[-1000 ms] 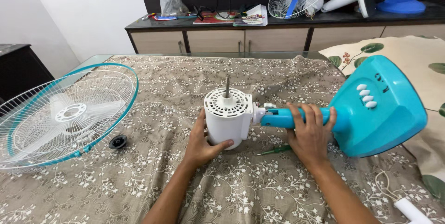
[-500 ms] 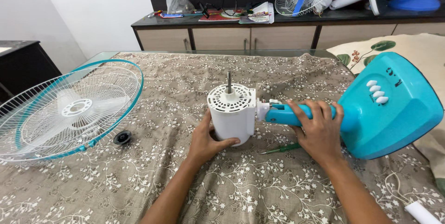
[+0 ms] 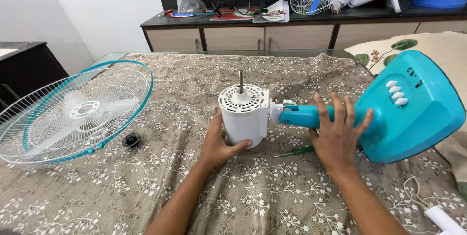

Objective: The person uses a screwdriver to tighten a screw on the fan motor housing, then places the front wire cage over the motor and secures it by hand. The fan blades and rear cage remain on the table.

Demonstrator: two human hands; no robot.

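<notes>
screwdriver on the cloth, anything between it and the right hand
Nothing visible. The green screwdriver lies bare on the flowered cloth, just left of the right hand, which rests open-fingered on the blue fan neck.

Two bare forearms are showing, left hand (image 3: 220, 143) and right hand (image 3: 336, 137), wearing no sleeves, rings, or watch.

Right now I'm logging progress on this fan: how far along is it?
Done: the wire guard with the blade lies off to the left, a black cap beside it, and the motor's shaft stands bare. In hand: the left hand holds the white motor; the right hand rests, fingers spread, on the teal neck. Left: motor and neck are still joined to the base; a green screwdriver lies unused.
</notes>
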